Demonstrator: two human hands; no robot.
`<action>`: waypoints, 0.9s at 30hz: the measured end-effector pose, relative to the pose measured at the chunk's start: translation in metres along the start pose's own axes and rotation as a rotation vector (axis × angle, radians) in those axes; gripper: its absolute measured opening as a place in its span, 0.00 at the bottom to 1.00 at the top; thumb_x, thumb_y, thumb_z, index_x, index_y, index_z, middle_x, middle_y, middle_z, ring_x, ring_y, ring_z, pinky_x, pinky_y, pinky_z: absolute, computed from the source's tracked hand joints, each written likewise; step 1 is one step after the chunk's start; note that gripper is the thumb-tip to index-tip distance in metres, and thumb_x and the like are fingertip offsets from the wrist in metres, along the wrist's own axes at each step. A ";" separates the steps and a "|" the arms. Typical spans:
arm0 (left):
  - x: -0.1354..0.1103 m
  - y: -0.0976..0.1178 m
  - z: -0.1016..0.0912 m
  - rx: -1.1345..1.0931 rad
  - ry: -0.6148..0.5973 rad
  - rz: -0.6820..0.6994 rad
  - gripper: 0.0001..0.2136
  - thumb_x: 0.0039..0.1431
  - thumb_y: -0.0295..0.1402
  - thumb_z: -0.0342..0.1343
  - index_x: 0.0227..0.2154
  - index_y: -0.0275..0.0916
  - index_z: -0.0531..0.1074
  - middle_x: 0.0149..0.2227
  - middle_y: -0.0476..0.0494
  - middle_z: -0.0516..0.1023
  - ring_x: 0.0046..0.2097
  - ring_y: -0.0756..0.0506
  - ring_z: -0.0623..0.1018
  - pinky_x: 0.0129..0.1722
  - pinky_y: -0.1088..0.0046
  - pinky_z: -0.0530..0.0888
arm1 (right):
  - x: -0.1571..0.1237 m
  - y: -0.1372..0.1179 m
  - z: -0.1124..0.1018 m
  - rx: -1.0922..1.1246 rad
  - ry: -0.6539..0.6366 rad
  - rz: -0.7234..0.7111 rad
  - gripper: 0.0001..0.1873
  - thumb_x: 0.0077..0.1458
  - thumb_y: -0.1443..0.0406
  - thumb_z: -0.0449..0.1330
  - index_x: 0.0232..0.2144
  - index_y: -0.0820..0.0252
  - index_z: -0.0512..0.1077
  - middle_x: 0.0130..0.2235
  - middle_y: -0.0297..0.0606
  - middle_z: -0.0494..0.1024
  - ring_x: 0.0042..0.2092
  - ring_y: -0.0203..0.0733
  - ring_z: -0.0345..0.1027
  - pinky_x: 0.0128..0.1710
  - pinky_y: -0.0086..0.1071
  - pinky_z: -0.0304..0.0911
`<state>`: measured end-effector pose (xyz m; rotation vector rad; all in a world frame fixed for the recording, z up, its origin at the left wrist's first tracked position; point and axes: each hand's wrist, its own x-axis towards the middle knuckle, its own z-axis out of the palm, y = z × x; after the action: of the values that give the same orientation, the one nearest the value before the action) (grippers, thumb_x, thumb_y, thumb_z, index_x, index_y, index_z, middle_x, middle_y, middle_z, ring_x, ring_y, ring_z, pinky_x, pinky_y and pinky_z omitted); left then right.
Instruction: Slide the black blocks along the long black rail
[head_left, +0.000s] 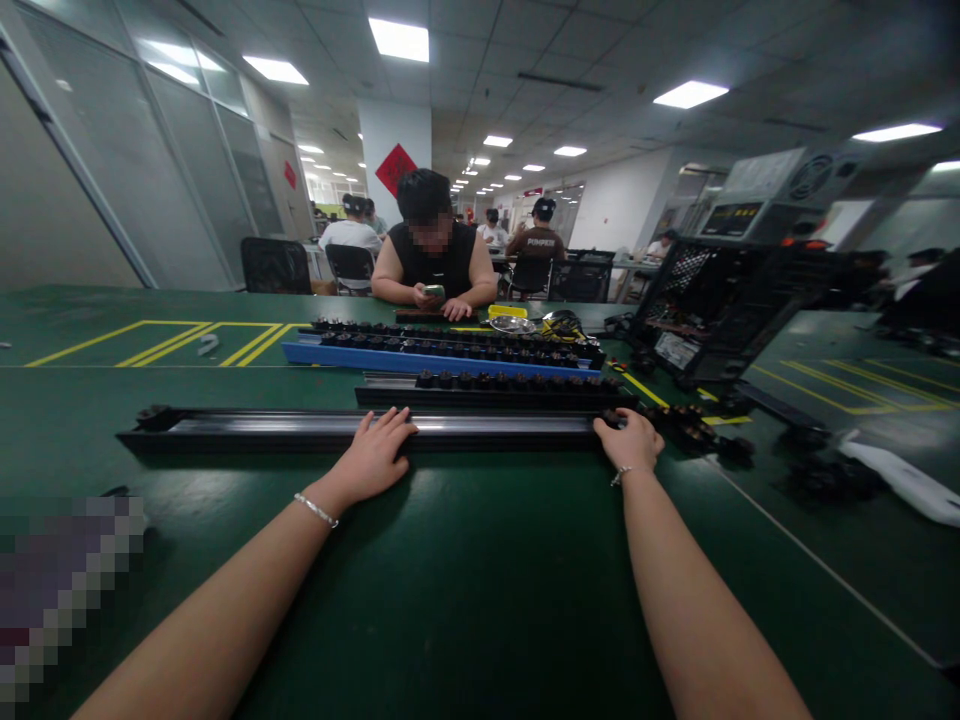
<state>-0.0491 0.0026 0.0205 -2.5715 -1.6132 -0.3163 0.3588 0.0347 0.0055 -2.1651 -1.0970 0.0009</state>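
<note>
- Six o'clock: open room on green tabletop (465, 590).
- Twelve o'clock: long black rail (495, 430) crosses, blue rail (442, 361) beyond.
- Two o'clock: tall computer case (701, 300) blocks passage.

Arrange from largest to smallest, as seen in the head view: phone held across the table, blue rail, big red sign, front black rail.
1. Front black rail
2. Blue rail
3. Big red sign
4. Phone
The front black rail lies nearest the camera, so real sizes may differ.

One left hand (377, 457), one right hand (636, 442), two bracelets (316, 510) — one blue rail (442, 358), two nearer black rails (247, 428) — one phone (434, 291).
</note>
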 end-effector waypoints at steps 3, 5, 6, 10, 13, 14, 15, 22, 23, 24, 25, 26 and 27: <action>0.000 0.000 0.000 -0.003 0.005 0.005 0.23 0.50 0.30 0.48 0.51 0.39 0.64 0.63 0.37 0.57 0.64 0.38 0.54 0.61 0.48 0.49 | 0.001 0.000 -0.001 0.001 0.004 0.002 0.26 0.45 0.53 0.56 0.47 0.53 0.68 0.54 0.43 0.64 0.56 0.54 0.51 0.52 0.44 0.53; 0.001 0.000 0.000 -0.007 0.006 0.006 0.23 0.50 0.31 0.48 0.51 0.39 0.64 0.63 0.36 0.57 0.64 0.38 0.54 0.61 0.48 0.50 | 0.001 0.000 -0.001 0.004 0.010 0.005 0.26 0.45 0.54 0.56 0.47 0.53 0.68 0.54 0.43 0.64 0.55 0.54 0.52 0.51 0.44 0.53; 0.001 0.000 0.000 -0.010 0.006 0.007 0.23 0.50 0.31 0.48 0.51 0.39 0.65 0.63 0.36 0.57 0.64 0.38 0.54 0.61 0.48 0.50 | 0.002 0.000 -0.002 0.004 0.010 0.005 0.26 0.45 0.54 0.56 0.47 0.53 0.67 0.54 0.43 0.64 0.55 0.54 0.53 0.51 0.44 0.54; 0.001 0.000 0.000 -0.015 0.019 0.005 0.22 0.50 0.31 0.48 0.51 0.40 0.65 0.63 0.37 0.58 0.64 0.38 0.55 0.61 0.49 0.50 | 0.004 0.002 -0.002 -0.001 0.011 -0.022 0.25 0.46 0.55 0.55 0.47 0.55 0.68 0.52 0.45 0.65 0.53 0.53 0.55 0.50 0.44 0.53; 0.000 -0.001 0.001 -0.011 0.028 0.005 0.22 0.50 0.30 0.48 0.51 0.40 0.65 0.62 0.38 0.58 0.64 0.38 0.56 0.61 0.49 0.51 | 0.006 0.004 -0.001 -0.009 0.038 -0.025 0.25 0.46 0.56 0.55 0.48 0.56 0.67 0.50 0.45 0.66 0.52 0.52 0.57 0.49 0.43 0.53; 0.000 -0.001 0.001 -0.009 0.029 0.007 0.22 0.50 0.30 0.48 0.51 0.40 0.65 0.62 0.38 0.58 0.64 0.38 0.56 0.61 0.49 0.51 | 0.007 0.006 -0.001 -0.012 0.046 -0.022 0.25 0.47 0.56 0.55 0.49 0.56 0.67 0.50 0.45 0.67 0.52 0.52 0.58 0.49 0.43 0.54; 0.000 -0.001 0.001 -0.007 0.029 0.009 0.22 0.50 0.30 0.47 0.51 0.40 0.65 0.62 0.38 0.58 0.64 0.38 0.56 0.61 0.49 0.51 | 0.008 0.007 -0.001 -0.016 0.050 -0.020 0.26 0.47 0.56 0.55 0.50 0.55 0.66 0.49 0.45 0.67 0.52 0.51 0.58 0.49 0.42 0.54; 0.001 -0.001 0.002 -0.006 0.035 0.007 0.21 0.52 0.31 0.47 0.51 0.40 0.65 0.62 0.38 0.59 0.64 0.39 0.56 0.61 0.49 0.51 | 0.016 0.014 -0.006 -0.004 0.058 -0.006 0.28 0.46 0.56 0.56 0.51 0.58 0.65 0.46 0.47 0.69 0.48 0.50 0.63 0.48 0.41 0.57; 0.001 -0.002 0.002 -0.008 0.039 0.008 0.21 0.52 0.30 0.47 0.50 0.40 0.65 0.62 0.38 0.59 0.64 0.39 0.56 0.61 0.49 0.51 | 0.017 0.015 -0.006 0.008 0.060 -0.004 0.28 0.46 0.56 0.57 0.50 0.58 0.66 0.46 0.46 0.69 0.47 0.49 0.64 0.48 0.40 0.58; 0.001 -0.001 0.002 -0.009 0.043 0.007 0.21 0.52 0.30 0.47 0.50 0.40 0.65 0.62 0.38 0.59 0.64 0.39 0.56 0.61 0.49 0.51 | 0.017 0.016 -0.006 0.019 0.060 -0.003 0.28 0.46 0.57 0.57 0.50 0.59 0.66 0.45 0.46 0.70 0.46 0.49 0.64 0.47 0.39 0.59; 0.001 -0.001 0.002 -0.009 0.044 0.007 0.20 0.52 0.30 0.46 0.50 0.40 0.66 0.62 0.38 0.59 0.64 0.39 0.56 0.61 0.49 0.51 | 0.018 0.016 -0.007 0.029 0.055 -0.003 0.28 0.45 0.57 0.57 0.50 0.59 0.66 0.44 0.46 0.70 0.45 0.48 0.65 0.46 0.39 0.60; 0.001 -0.001 0.002 -0.009 0.043 0.006 0.20 0.52 0.30 0.46 0.50 0.40 0.66 0.62 0.38 0.59 0.64 0.39 0.56 0.61 0.49 0.51 | 0.018 0.016 -0.007 0.035 0.049 -0.002 0.27 0.45 0.57 0.57 0.49 0.59 0.67 0.44 0.45 0.71 0.45 0.48 0.66 0.45 0.38 0.60; 0.001 -0.001 0.002 -0.009 0.041 0.004 0.20 0.52 0.30 0.46 0.50 0.40 0.66 0.62 0.38 0.59 0.64 0.39 0.56 0.61 0.49 0.51 | 0.019 0.017 -0.007 0.036 0.043 0.000 0.27 0.45 0.57 0.57 0.49 0.59 0.67 0.43 0.45 0.72 0.44 0.47 0.66 0.45 0.38 0.61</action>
<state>-0.0494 0.0039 0.0186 -2.5576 -1.5964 -0.3740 0.3846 0.0375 0.0064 -2.1234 -1.0651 -0.0263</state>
